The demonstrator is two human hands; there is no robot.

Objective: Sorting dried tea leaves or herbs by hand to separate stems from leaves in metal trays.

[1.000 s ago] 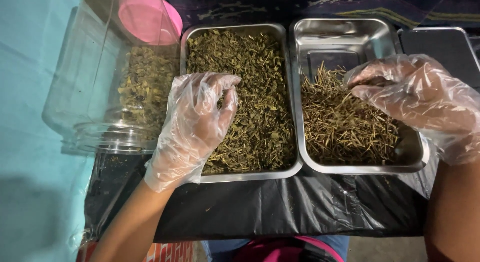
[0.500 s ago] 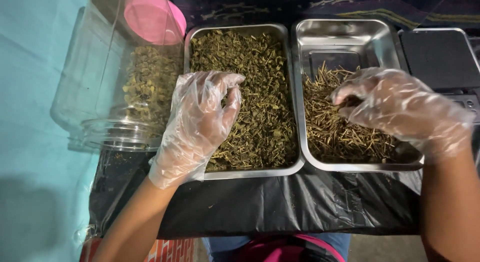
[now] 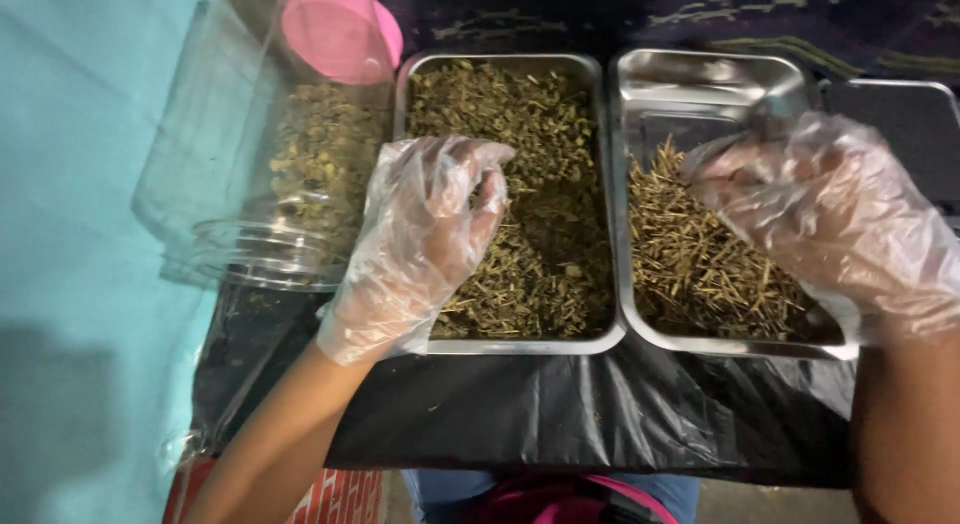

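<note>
a: head view, count it: two steel trays, one clear jar (image 3: pixel 270 184) with a pink lid (image 3: pixel 340 29).
b: hands?
a: two, both gloved. left hand (image 3: pixel 425 244) curled, fingertips pinching over the leaf tray (image 3: pixel 590 69). right hand (image 3: pixel 840 214) half shut above the stem tray (image 3: pixel 700 69); cannot tell if it has hold of stems (image 3: pixel 700 264).

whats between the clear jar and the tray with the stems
In the head view, the steel tray of dried leaves sits between the clear jar and the stem tray. The gloved left hand hangs over its left side.
</note>
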